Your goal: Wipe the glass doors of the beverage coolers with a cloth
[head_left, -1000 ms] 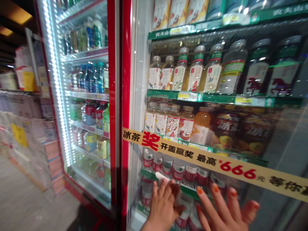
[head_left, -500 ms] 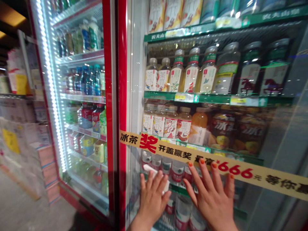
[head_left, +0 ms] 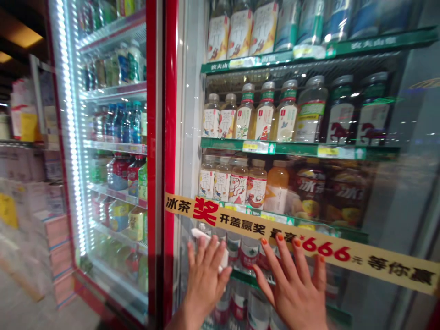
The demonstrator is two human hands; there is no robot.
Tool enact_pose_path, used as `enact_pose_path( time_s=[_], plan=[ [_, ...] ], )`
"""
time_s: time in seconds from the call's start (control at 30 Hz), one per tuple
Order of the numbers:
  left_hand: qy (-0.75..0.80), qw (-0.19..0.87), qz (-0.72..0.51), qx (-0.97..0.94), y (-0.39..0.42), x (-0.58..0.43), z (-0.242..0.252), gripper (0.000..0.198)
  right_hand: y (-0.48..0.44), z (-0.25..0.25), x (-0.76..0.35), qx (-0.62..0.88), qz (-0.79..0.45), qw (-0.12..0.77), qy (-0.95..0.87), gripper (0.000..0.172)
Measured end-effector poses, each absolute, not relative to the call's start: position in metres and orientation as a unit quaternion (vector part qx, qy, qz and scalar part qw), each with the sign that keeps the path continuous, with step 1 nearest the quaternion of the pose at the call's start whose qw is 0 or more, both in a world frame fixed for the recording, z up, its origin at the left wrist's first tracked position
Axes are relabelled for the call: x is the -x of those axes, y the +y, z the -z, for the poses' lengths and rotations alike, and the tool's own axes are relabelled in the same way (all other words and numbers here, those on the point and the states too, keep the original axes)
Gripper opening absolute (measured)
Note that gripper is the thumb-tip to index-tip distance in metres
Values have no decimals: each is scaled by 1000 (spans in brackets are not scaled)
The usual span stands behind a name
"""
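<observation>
My left hand (head_left: pixel 206 275) lies flat against the glass door (head_left: pixel 187 151), its fingers stretched over a white cloth (head_left: pixel 223 259) pressed to the pane. Parts of the cloth stick out above and to the right of the fingers. To the right, my right hand (head_left: pixel 295 284) rests on the same glass with fingers spread and nothing held. Its fingertips reach the lower edge of a yellow printed strip (head_left: pixel 254 224) that slants across the door.
Behind the glass stand rows of bottles (head_left: pixel 264 112) on green-edged shelves (head_left: pixel 220 143). A red door frame (head_left: pixel 171 114) is left of my hands. Further left are a second lit fridge (head_left: pixel 117 146) and stacked boxes (head_left: pixel 63 238).
The view has shifted a little, bringing the upper bottles lower in the picture. My left hand and the cloth have moved slightly up and left on the glass; my right hand stays by the strip.
</observation>
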State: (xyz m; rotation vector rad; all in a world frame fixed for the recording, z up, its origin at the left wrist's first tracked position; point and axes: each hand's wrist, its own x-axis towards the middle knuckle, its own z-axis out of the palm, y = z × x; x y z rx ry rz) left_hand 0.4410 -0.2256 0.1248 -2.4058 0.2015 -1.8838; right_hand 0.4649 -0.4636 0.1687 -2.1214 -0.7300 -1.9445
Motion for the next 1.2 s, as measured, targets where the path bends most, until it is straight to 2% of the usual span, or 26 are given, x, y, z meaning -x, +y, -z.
enact_pose_path(
  time_s=[0.13, 0.2, 0.27, 0.33, 0.43, 0.5, 0.57, 0.67, 0.77, 0.87, 0.93, 1.0, 1.07, 1.13, 1.2],
  plan=[
    [-75, -115, 657, 741, -203, -452, -179, 71, -460, -172, -466, 703, 662, 81, -248, 74],
    [-70, -132, 652, 743, -225, -459, -204, 70, -458, -173, -465, 704, 661, 79, -249, 75],
    [7, -82, 637, 767, -257, -461, -206, 70, -460, -175, -461, 707, 653, 82, -257, 76],
    [108, 2, 612, 784, -278, -456, -186, 68, -470, -178, -454, 721, 627, 84, -284, 75],
    [145, 68, 584, 796, -260, -447, -150, 67, -500, -184, -443, 740, 597, 87, -296, 74],
    [66, 14, 591, 804, -227, -448, -152, 70, -523, -188, -441, 737, 621, 100, -247, 77],
    [-33, -94, 610, 786, -206, -453, -179, 72, -543, -190, -446, 729, 649, 114, -186, 80],
    [-81, -192, 638, 741, -225, -461, -226, 72, -555, -189, -461, 727, 663, 100, -147, 82],
    [12, -128, 647, 752, -286, -459, -231, 72, -553, -185, -471, 724, 669, 84, -149, 79],
    [159, 18, 629, 761, -325, -451, -191, 75, -552, -183, -472, 715, 676, 93, -152, 78],
    [187, 66, 624, 756, -320, -447, -168, 76, -552, -183, -471, 712, 678, 98, -155, 78],
    [132, 35, 634, 762, -302, -449, -167, 76, -553, -183, -470, 710, 678, 102, -160, 76],
    [50, -46, 646, 761, -290, -453, -189, 77, -554, -183, -470, 708, 679, 106, -161, 75],
    [0, -114, 653, 749, -297, -457, -221, 77, -554, -183, -471, 706, 682, 110, -157, 73],
    [10, -118, 659, 743, -323, -460, -240, 77, -554, -183, -470, 706, 681, 112, -157, 70]
  ],
)
